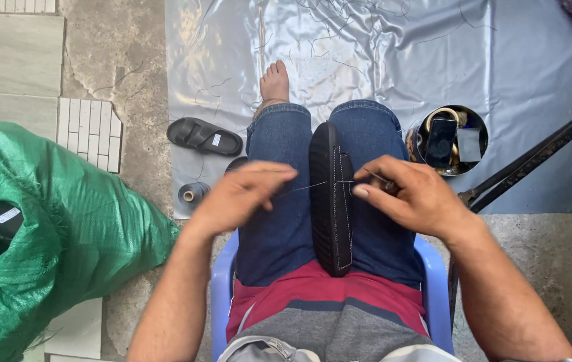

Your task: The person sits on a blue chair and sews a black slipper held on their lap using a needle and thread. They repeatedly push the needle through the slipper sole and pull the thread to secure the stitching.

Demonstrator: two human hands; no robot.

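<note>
A black shoe sole with white stitching along its edge stands clamped between the person's denim-clad knees, above a blue plastic chair. The right hand pinches a needle-like tool against the sole's side, fingers together. The left hand has its fingers closed on a thin thread (drawn taut toward the sole). A green woven sack lies left; a black sandal bears a small white label; a round tin sits right.
</note>
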